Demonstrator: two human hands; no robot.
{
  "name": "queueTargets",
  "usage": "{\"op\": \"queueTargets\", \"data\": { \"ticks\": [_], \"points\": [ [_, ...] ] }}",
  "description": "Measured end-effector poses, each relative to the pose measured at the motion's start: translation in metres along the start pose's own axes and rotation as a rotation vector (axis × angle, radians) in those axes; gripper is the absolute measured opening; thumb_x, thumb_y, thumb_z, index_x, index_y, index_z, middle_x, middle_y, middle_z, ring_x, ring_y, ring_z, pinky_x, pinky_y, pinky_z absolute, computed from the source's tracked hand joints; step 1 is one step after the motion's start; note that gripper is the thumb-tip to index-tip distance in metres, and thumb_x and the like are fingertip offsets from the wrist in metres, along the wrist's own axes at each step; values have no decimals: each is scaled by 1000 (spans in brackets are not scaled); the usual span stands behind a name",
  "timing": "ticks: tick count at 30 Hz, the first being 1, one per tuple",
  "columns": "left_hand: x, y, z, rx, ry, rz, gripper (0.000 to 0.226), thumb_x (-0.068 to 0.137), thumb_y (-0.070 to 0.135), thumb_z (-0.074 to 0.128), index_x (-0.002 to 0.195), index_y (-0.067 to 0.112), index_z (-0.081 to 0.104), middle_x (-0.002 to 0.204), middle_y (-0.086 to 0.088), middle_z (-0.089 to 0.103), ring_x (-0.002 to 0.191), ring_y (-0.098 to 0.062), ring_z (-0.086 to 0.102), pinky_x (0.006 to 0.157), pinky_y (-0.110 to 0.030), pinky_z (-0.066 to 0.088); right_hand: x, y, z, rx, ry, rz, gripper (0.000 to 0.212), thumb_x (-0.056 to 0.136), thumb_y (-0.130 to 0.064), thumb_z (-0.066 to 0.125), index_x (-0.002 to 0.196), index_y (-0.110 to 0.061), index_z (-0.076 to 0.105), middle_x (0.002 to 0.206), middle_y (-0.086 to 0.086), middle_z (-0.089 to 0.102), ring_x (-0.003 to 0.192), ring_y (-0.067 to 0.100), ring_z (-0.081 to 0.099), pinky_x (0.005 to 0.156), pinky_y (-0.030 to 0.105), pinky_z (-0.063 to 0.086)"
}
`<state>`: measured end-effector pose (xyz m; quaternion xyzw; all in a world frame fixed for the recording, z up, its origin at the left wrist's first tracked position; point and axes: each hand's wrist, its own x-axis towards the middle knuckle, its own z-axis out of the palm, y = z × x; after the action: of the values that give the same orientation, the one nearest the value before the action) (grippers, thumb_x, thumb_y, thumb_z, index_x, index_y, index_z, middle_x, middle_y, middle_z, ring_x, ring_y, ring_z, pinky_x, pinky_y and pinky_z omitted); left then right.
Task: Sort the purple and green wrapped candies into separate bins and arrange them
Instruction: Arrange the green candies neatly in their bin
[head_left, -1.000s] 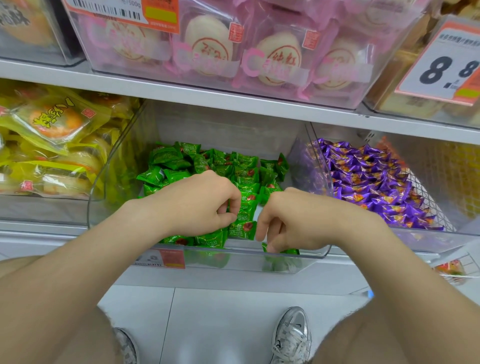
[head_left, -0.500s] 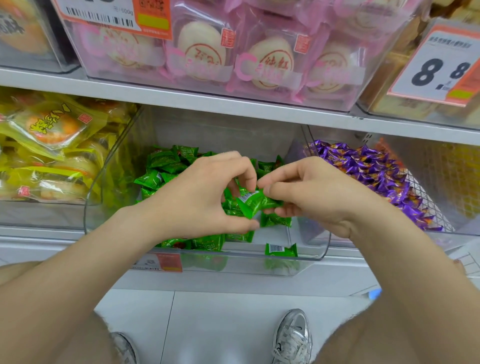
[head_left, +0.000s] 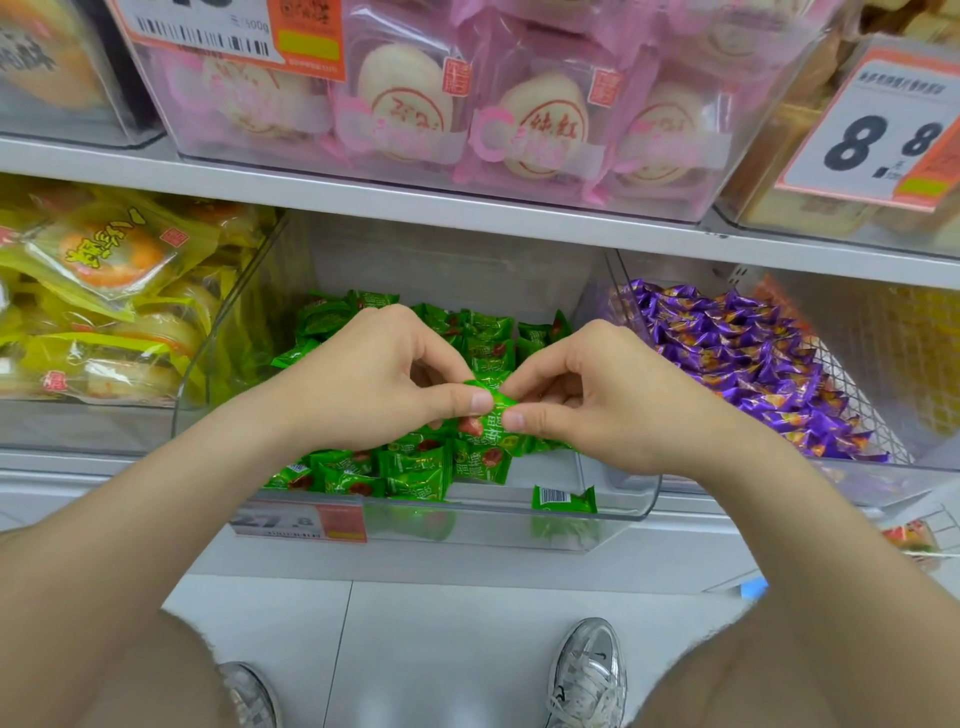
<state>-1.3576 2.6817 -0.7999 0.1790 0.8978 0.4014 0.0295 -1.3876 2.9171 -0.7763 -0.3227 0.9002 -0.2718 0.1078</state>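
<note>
Green candy (head_left: 488, 418) is pinched between both hands, just above the green pile (head_left: 410, 467) in the clear middle bin (head_left: 244, 332). Left hand (head_left: 374, 384) clamps thumb and forefinger on its left end; right hand (head_left: 597, 402) does the same on the right end. Risk: the grip is on wrapper edges only, so a slip could drop it crooked on the pile or over the low front lip (head_left: 467, 530). Purple candies (head_left: 737, 364) lie apart, to the right. Long axis looks roughly left-right, right end slightly lower; fingers hide the ends. Printed face points up at the camera.
</note>
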Motion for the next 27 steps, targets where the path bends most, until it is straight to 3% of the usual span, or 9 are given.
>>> {"op": "queueTargets", "data": {
  "ticks": [4,6,8,11,15,20,25,27],
  "points": [
    [-3,-2,-1,44,-151,-66,19,93,46,75,82,33,82,70,8,75,59,-4,69,56,-22,54,4,2,11,-147,-36,-35,17,91,-34,81,105,-24,83,85,-10,78,76,-1,67,71,8,46],
    [-3,-6,-1,140,-159,-73,16,94,42,75,83,32,80,72,15,75,61,-2,70,57,-11,48,6,5,18,-222,-71,-24,22,94,-38,77,112,-27,81,92,-8,79,82,3,67,79,17,50],
    [-3,-9,-1,242,-130,-66,11,95,37,75,85,33,79,77,18,75,65,5,67,59,-5,42,6,9,24,-258,-122,9,24,95,-40,76,114,-26,80,85,-7,75,82,9,65,83,30,54],
    [-4,-14,1,368,-127,-66,11,94,37,72,84,37,76,76,20,72,70,14,62,57,-10,40,8,13,35,-323,-164,33,16,88,-34,81,97,-22,82,73,-6,70,75,11,58,77,36,57],
    [-3,-20,7,476,-143,-38,11,93,37,69,84,35,74,70,18,70,69,15,61,57,-18,44,15,13,53,-423,-170,67,5,72,-24,71,73,-20,68,73,0,65,72,20,56,74,43,60],
    [-3,-20,11,473,-132,-2,6,89,42,70,85,38,72,67,20,66,73,15,58,65,-33,58,22,9,58,-388,-140,81,18,75,-23,76,66,-28,62,73,-9,58,79,16,50,78,39,59],
    [-1,-19,14,506,-127,7,8,91,44,68,87,38,71,68,18,66,78,19,53,62,-30,54,25,10,59,-412,-94,147,39,72,-46,88,59,-27,56,80,0,62,85,26,63,71,41,59],
    [-1,-18,15,516,-123,9,9,92,43,67,87,37,71,68,17,67,73,11,58,59,-22,46,21,10,50,-405,-101,175,42,71,-52,90,59,-25,60,78,0,64,81,25,65,70,40,59]
  ]
}}
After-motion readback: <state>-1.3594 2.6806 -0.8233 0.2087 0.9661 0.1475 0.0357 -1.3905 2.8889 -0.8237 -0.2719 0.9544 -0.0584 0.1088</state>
